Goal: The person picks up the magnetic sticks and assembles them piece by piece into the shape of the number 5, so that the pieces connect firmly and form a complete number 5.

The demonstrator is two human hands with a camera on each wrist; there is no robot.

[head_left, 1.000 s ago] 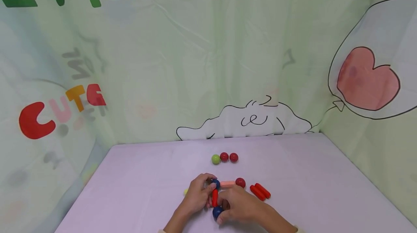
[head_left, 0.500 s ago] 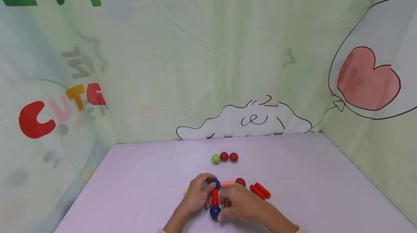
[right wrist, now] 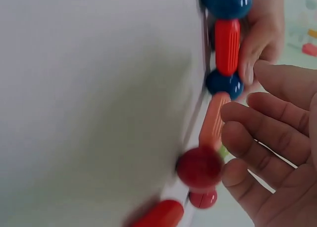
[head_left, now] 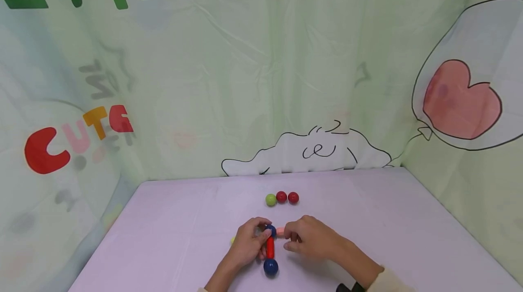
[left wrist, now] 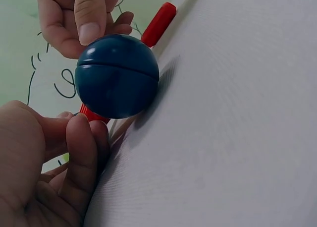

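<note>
My left hand (head_left: 246,242) pinches the far blue ball (head_left: 271,230) between thumb and fingers. A red rod (head_left: 270,247) runs from that ball toward me to the near blue ball (head_left: 270,267), which looms large in the left wrist view. From the far ball a salmon-pink rod (right wrist: 214,119) extends rightward to a dark red ball (right wrist: 200,167). My right hand (head_left: 312,240) hovers over this pink rod and hides the red ball in the head view. Its fingers are loosely bent and hold nothing.
Behind the hands, a green ball (head_left: 271,200) and two red balls (head_left: 287,197) lie in a row on the pale table (head_left: 184,219). A loose red rod (right wrist: 161,214) lies beyond the red ball. Something yellow (head_left: 233,240) peeks out behind the left hand. A printed curtain hangs behind.
My right hand has let go of the near blue ball and moved up and right, now covering the red ball and loose red rods. My left hand has stayed put.
</note>
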